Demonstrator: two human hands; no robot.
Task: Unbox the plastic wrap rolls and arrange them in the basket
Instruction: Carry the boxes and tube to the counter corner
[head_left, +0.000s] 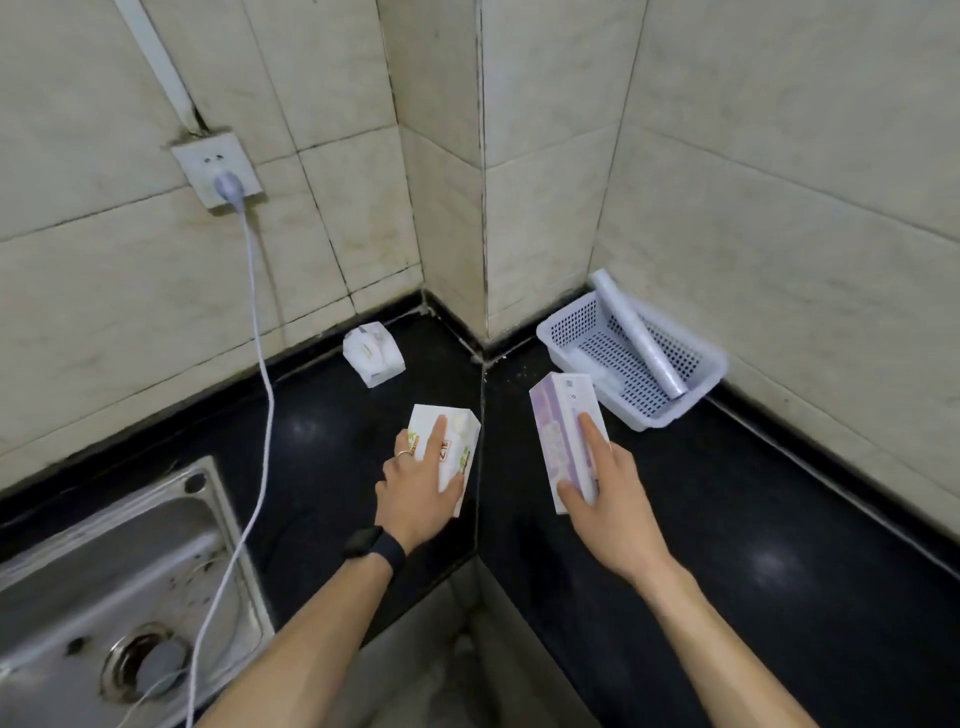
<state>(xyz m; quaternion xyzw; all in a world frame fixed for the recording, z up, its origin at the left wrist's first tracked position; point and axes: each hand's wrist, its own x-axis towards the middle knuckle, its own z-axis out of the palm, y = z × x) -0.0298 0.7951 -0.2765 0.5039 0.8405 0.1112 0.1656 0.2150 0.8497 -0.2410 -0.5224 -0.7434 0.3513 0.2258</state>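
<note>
Black stone counter (727, 519) wrapping round a tiled corner, glossy, catching spots of light. Sitting at the left edge: steel sink (119, 587), with a white cable (260, 364) trailing down into it from a plug in the wall socket (218, 174).

Lying flat on the counter under the left hand (421, 483): white box (452, 447) with green print, fingers spread across its top, thumb along its near right edge, palm pressing down. Showing on that hand, a ring; on the wrist, a black band (374, 545).

Gripping the lilac box (566, 441): right hand (602, 493), thumb on the near face, fingers wrapped round the far side, index finger lying along the top. Box tilting upward, far end pointing toward the basket; cannot tell whether its near end is touching the counter.

Standing against the right wall, just beyond the lilac box: white perforated basket (696, 384). Leaning inside it, one plastic wrap roll (634, 338), lower end in the near right corner, upper end poking above the far rim. Lying along the basket floor, a second pale roll, only partly visible.

Resting near the back wall, well apart from both hands: opened white box (374, 353).
</note>
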